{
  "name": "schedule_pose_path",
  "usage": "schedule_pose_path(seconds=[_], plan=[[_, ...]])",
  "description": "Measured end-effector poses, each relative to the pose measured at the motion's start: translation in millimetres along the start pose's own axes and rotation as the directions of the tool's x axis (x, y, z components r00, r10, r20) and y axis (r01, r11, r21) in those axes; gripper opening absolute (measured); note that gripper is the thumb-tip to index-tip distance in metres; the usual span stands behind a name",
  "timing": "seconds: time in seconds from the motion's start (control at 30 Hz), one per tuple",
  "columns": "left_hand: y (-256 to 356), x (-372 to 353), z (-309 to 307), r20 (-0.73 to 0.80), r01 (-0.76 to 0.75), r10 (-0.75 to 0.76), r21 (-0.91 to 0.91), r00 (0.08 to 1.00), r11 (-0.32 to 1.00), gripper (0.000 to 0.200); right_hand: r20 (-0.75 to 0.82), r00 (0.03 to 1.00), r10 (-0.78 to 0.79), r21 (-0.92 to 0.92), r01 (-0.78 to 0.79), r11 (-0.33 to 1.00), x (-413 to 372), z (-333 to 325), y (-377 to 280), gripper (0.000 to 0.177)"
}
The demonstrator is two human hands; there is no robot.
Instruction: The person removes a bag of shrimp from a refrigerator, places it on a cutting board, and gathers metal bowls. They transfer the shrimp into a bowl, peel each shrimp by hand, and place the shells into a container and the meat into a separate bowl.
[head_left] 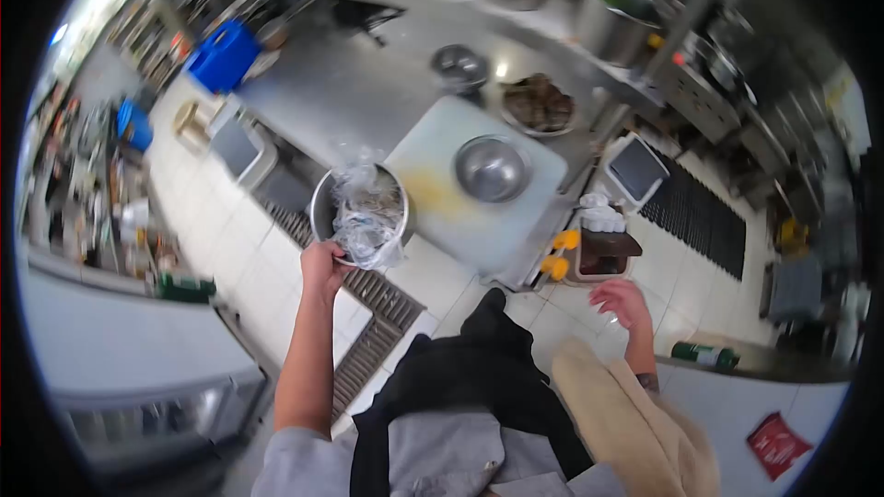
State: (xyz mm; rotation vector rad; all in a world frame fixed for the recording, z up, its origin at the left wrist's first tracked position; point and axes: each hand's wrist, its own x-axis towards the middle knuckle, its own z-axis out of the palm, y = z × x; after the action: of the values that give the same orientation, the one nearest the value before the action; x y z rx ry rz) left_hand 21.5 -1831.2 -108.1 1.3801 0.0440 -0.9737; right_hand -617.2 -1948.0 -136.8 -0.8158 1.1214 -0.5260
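Observation:
My left hand (322, 267) grips the near rim of a metal bowl (324, 207) that holds crumpled clear plastic wrap (364, 221); the bowl hangs over the white tiled floor, beside the pale cutting board (433, 193). An empty steel bowl (492, 167) sits on that board. My right hand (622, 302) hangs free with fingers apart, holding nothing, near a small brown stand (608, 253) carrying white cups (600, 216). My dark apron and grey sleeves fill the bottom of the view.
A floor drain grate (378, 313) runs below the held bowl. A plate of dark food (537, 103) and a lidded pot (459, 66) stand on the steel counter. A scale (635, 170), blue crates (224, 55), a green bottle (704, 355) and large pots at the back.

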Motion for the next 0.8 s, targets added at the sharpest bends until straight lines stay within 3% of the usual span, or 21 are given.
schedule_pose_path(seconds=[0.07,0.13,0.2,0.23,0.3,0.33,0.47,0.57,0.67,0.77,0.8], plan=[[-3.9,-43.0,-76.4,-0.046,-0.043,0.044,0.021,0.998,0.999,0.013,0.341,0.929,0.147,-0.141,-0.103,0.985,-8.2,92.5,-5.5,0.022],[-3.2,-92.9,-138.7,-0.131,-0.042,0.045,0.024,0.990,0.999,0.017,0.569,0.811,0.140,-0.221,-0.014,0.975,-11.3,210.9,0.3,0.035],[-12.3,-147.4,-208.3,-0.147,-0.049,0.045,-0.026,0.988,0.998,0.019,0.678,0.733,0.060,-0.165,0.072,0.984,-14.6,331.2,40.3,0.053],[-21.5,-164.8,-250.3,-0.170,-0.055,0.046,-0.047,0.984,0.997,0.018,0.736,0.675,0.056,-0.122,0.051,0.991,-24.6,393.1,53.9,0.074],[-25.6,-223.9,-313.2,-0.294,-0.066,0.048,-0.049,0.955,0.997,0.017,0.828,0.546,0.130,-0.127,-0.043,0.991,-38.6,492.7,98.4,0.090],[-48.8,-232.7,-361.2,-0.326,-0.116,0.121,0.036,0.937,0.993,0.015,0.866,0.460,0.195,-0.177,-0.082,0.981,-37.8,530.7,128.2,0.100],[-67.5,-326.2,-478.0,-0.515,-0.198,0.108,-0.122,0.850,0.973,0.014,0.896,0.223,0.383,-0.389,-0.017,0.921,-114.6,651.4,205.4,0.089],[-83.8,-359.9,-569.4,-0.571,-0.257,0.172,-0.071,0.803,0.964,0.011,0.833,0.150,0.533,-0.524,-0.099,0.846,-156.3,721.9,263.2,0.088],[-80.1,-380.1,-590.2,-0.657,-0.261,0.174,-0.037,0.734,0.965,0.007,0.775,0.179,0.605,-0.606,-0.055,0.793,-162.4,771.4,298.4,0.081],[-80.4,-400.4,-666.3,-0.705,-0.258,0.153,-0.044,0.692,0.965,0.007,0.713,0.078,0.697,-0.693,-0.071,0.718,-161.4,844.7,372.0,0.081],[-77.6,-405.5,-695.5,-0.676,-0.232,0.135,-0.053,0.724,0.971,0.014,0.697,0.137,0.704,-0.694,-0.119,0.710,-182.5,870.2,386.0,0.070]])
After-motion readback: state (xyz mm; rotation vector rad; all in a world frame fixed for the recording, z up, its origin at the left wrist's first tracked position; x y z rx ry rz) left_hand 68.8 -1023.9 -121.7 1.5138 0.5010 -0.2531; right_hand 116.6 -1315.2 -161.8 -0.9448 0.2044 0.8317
